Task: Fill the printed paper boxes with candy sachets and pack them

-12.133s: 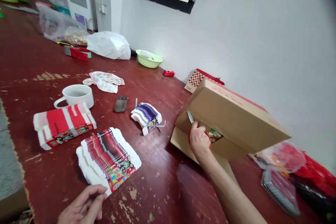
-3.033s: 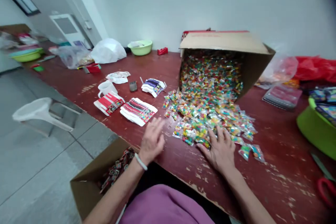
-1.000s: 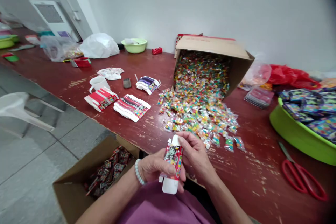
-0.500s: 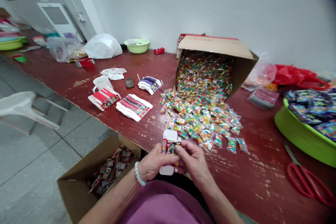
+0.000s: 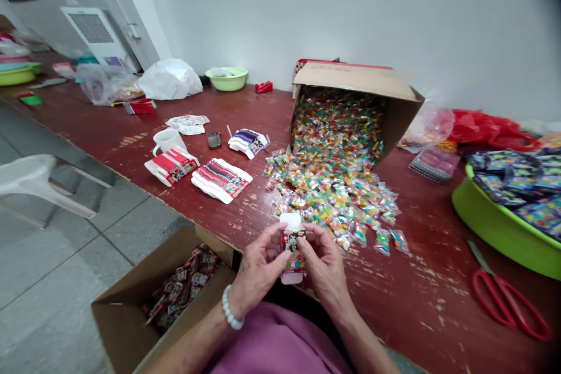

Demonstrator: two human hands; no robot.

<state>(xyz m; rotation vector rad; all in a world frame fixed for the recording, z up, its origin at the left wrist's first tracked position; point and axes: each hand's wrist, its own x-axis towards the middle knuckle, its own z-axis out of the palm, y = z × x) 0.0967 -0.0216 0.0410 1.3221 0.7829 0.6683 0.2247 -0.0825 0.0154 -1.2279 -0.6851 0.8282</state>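
Between both hands I hold a small printed candy box [image 5: 293,251] at the table's front edge, its white end flaps sticking out at top and bottom. My left hand [image 5: 263,263], with a pale bead bracelet on the wrist, grips the box's left side. On the right side, the thumb and fingers of my right hand [image 5: 323,260] pinch it. Just beyond lie many small clear candy packets [image 5: 337,198], spilling from a tipped cardboard carton [image 5: 401,123]. Flat stacks of red box blanks [image 5: 222,180] and purple box blanks [image 5: 248,142] rest to the left.
A floor carton [image 5: 127,315] with small dark red packs stands at lower left. Red-handled scissors [image 5: 504,298] and a green basin [image 5: 491,225] of dark packets are at right. A white mug [image 5: 169,141] stands behind red cartons [image 5: 172,166]. A white stool [image 5: 35,178] is on the floor.
The candy box has turned more upright, showing its printed front. My left hand has shifted from across its face to its left side, and the right hand still pinches the right side.
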